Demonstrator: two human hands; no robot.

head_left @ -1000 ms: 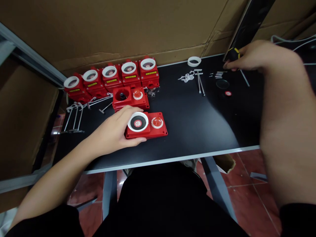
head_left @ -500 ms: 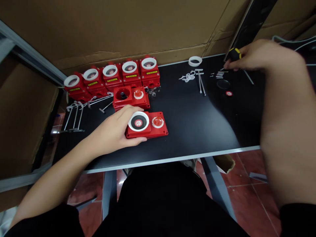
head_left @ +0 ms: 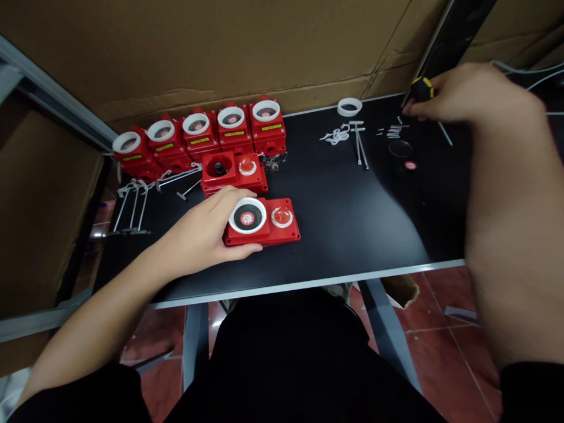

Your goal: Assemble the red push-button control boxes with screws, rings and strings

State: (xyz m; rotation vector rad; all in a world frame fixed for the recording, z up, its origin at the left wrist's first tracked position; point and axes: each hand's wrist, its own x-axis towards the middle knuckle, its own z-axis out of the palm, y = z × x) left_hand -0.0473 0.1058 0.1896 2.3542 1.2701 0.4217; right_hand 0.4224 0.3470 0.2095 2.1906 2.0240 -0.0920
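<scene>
My left hand [head_left: 207,232] is wrapped round the left end of a red alarm housing [head_left: 275,236] near the table's front edge. On that housing sit a white ring [head_left: 232,223] around a black disc with a red-and-white label, and a clear red dome [head_left: 282,217]. At the far right my right hand [head_left: 453,97] holds a screwdriver by its black and yellow handle [head_left: 423,88]; its tip is hidden. Thumb and fingers are close together above several small screws [head_left: 393,131]. A clear round disc [head_left: 400,148] and a small red label [head_left: 410,165] lie nearby.
Several red alarm boxes with white rings [head_left: 231,117] line the back left. An open red housing [head_left: 219,166] stands before them. Small metal hammers [head_left: 132,211] lie at left, others [head_left: 359,144] right of centre, beside white cord [head_left: 338,135] and a loose white ring [head_left: 349,106]. Cardboard [head_left: 264,47] stands behind.
My right hand has lifted slightly off the small screws, and one screw now shows just below its fingers. My left hand and the alarm housing have stayed put.
</scene>
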